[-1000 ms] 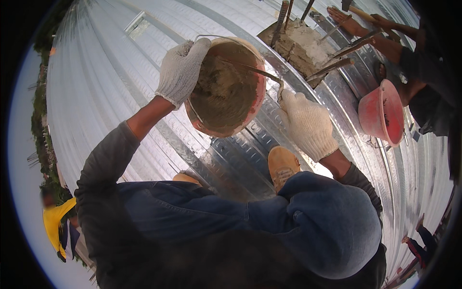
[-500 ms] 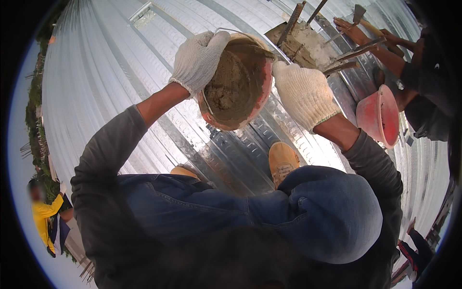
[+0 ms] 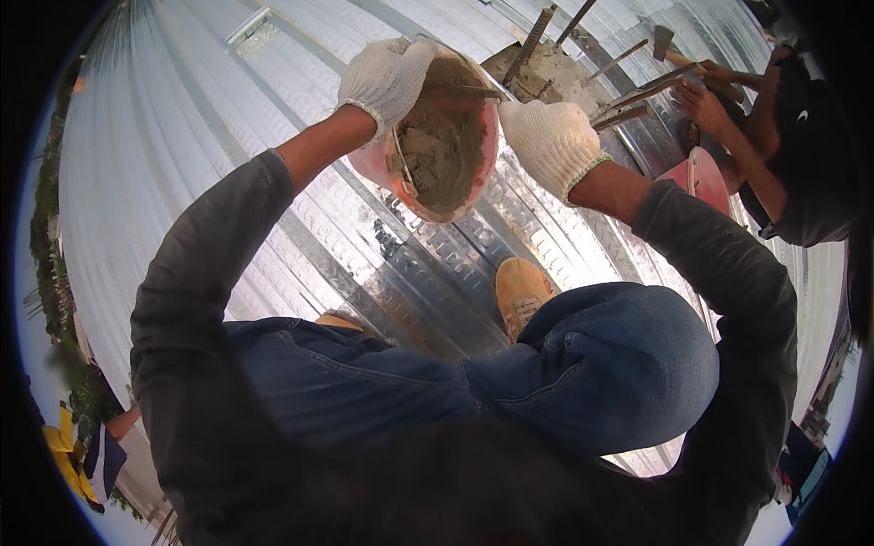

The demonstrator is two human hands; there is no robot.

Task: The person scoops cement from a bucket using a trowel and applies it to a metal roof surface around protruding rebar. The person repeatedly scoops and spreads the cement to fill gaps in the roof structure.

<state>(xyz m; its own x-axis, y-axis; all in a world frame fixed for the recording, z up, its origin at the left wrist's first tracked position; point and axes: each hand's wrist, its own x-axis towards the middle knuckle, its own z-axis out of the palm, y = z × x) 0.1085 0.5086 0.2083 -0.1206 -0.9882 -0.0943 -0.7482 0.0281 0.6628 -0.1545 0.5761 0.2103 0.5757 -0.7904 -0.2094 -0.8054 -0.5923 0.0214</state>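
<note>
My left hand (image 3: 390, 80), in a white knit glove, is closed on the rim of a reddish bucket (image 3: 370, 166) at its upper left. The bucket is tilted, its mouth facing me, and wet grey mortar (image 3: 446, 159) coats its inside. My gloved right hand (image 3: 551, 146) is closed at the bucket's upper right edge. From its fingers a thin, flat trowel blade (image 3: 460, 92) reaches across the bucket's mouth, above the mortar. The glove hides the trowel's handle.
Rebar rods (image 3: 530, 44) stick up from an opening with rough concrete (image 3: 563, 84) beyond my right hand. A co-worker (image 3: 801, 155) at the right holds a hammer-like tool (image 3: 664, 43) beside a red bucket (image 3: 713, 180). Ribbed metal decking (image 3: 200, 182) lies underfoot, with my shoe (image 3: 523, 291) on it.
Both hands and the bucket have shifted slightly left and up in view. The trowel blade shows more plainly across the bucket's mouth. The co-worker's hands have drawn back from the rods.
</note>
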